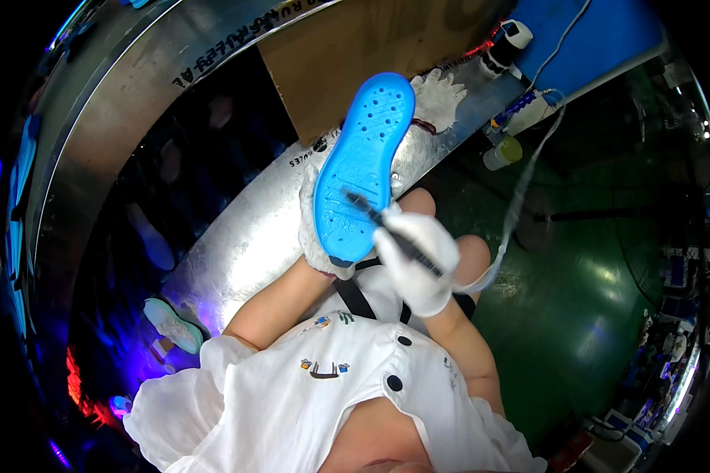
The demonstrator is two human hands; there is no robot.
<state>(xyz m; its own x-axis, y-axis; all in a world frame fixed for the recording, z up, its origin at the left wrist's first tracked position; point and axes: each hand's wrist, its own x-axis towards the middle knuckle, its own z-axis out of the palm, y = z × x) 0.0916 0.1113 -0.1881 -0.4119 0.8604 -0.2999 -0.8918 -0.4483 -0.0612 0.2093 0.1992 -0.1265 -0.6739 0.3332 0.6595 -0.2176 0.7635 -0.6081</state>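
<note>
A bright blue shoe sole (360, 162) with small holes and moulded ridges is held up in front of me. My left hand (309, 225), in a pale glove, is wrapped round its left edge and heel end from beneath; most of its fingers are hidden behind the sole. My right hand (420, 264), in a white glove, is closed round a black brush-like tool (361, 202), slim as a pen. The tool's dark tip is over the ridged middle of the sole; whether it touches cannot be seen. Wet-looking shine lies on that part.
A metal bench (237, 225) curves ahead, carrying brown cardboard (315, 71) and a loose white glove (440, 101). A pale tube (521, 197) runs down toward my right wrist. Right of the bench is a jar (502, 153); at lower left, a pale green-edged shoe sole (173, 325).
</note>
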